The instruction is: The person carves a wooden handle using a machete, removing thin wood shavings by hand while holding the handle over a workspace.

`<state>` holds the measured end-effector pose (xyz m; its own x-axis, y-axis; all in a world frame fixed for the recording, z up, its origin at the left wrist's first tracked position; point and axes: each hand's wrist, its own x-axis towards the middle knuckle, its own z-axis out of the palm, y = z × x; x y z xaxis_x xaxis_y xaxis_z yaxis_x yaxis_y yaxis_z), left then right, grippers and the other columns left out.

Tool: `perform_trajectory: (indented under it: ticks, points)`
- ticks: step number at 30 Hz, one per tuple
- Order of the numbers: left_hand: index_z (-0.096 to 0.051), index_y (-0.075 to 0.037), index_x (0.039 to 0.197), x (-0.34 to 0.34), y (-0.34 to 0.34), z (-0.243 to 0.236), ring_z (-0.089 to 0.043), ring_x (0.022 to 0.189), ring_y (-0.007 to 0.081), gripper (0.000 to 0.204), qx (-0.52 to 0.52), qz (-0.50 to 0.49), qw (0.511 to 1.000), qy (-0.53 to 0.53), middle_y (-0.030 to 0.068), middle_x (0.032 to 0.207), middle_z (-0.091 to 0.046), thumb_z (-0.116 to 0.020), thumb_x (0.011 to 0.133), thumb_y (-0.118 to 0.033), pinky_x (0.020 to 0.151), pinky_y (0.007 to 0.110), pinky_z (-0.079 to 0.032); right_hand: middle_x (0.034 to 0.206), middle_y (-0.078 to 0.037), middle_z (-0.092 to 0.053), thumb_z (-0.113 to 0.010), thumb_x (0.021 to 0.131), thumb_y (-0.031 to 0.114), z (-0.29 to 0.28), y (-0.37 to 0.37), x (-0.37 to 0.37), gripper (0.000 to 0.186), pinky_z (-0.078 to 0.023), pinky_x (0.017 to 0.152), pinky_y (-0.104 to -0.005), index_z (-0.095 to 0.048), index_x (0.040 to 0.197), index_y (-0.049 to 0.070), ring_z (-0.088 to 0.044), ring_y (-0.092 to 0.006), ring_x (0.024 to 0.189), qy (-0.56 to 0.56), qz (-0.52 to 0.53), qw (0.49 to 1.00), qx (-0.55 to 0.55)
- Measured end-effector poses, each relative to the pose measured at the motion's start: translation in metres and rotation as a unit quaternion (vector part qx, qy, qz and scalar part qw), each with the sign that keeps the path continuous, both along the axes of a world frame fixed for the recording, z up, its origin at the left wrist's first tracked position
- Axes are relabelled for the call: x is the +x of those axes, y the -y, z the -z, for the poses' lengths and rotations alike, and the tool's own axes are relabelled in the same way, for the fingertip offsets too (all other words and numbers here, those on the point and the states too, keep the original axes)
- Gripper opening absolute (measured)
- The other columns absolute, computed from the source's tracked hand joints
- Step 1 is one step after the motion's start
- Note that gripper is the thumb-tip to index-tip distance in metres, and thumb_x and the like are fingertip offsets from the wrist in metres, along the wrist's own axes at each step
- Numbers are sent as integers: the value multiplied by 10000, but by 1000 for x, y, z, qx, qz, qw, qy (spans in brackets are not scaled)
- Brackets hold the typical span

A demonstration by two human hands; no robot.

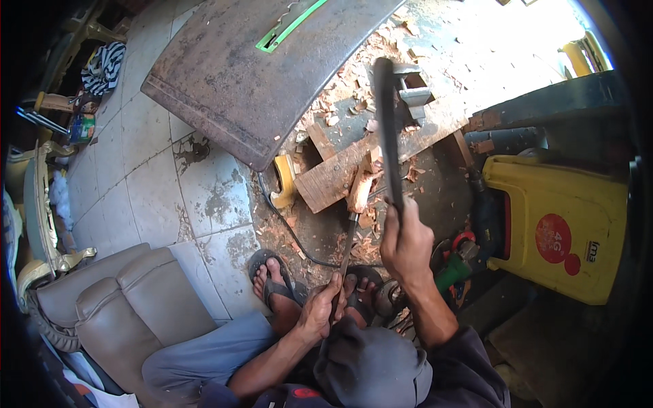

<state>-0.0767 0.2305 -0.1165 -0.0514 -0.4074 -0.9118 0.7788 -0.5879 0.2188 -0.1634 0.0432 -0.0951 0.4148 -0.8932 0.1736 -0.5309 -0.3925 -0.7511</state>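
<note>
My right hand [407,246] grips the lower end of a long dark bar [388,129], which stands raised over the workbench area. My left hand [321,306] is closed around a long thin chisel [349,241]. The chisel's far end meets a pale, roughly carved piece of wood [359,190]. That piece rests against the end of a wooden plank [330,182] littered with shavings. Just beyond it sits a grey metal clamp [415,95], partly hidden behind the bar.
Wood chips cover the bench and floor. A brown tabletop [238,75] bears a green-framed tool [292,26]. At right are a green angle grinder [452,272] and a yellow plastic panel [564,224]. A black cord [286,224] crosses the floor near my feet. Brown cushions [129,292] lie left.
</note>
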Motion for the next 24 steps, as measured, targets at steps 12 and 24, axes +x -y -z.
perform_trajectory:
  ticks: [12, 24]
  points:
    - [-618, -75, 842, 0, -4, 4, -405, 420, 79, 528, -27, 23, 999, 2, -31, 550, -453, -474, 1057, -535, 422, 226, -325, 625, -241, -604, -578, 979, 99, 11, 0, -7, 110, -493, 495, -525, -498, 977, 23, -638, -440, 569, -29, 13, 999, -42]
    - [-552, -113, 747, -4, -6, 10, -390, 416, 83, 551, -23, 17, 1000, 4, -10, 524, -442, -461, 1053, -561, 414, 249, -307, 740, -234, -651, -601, 957, 52, 34, 5, -19, 192, -517, 516, -480, -570, 1138, -7, -672, -400, 617, -176, -13, 984, 30]
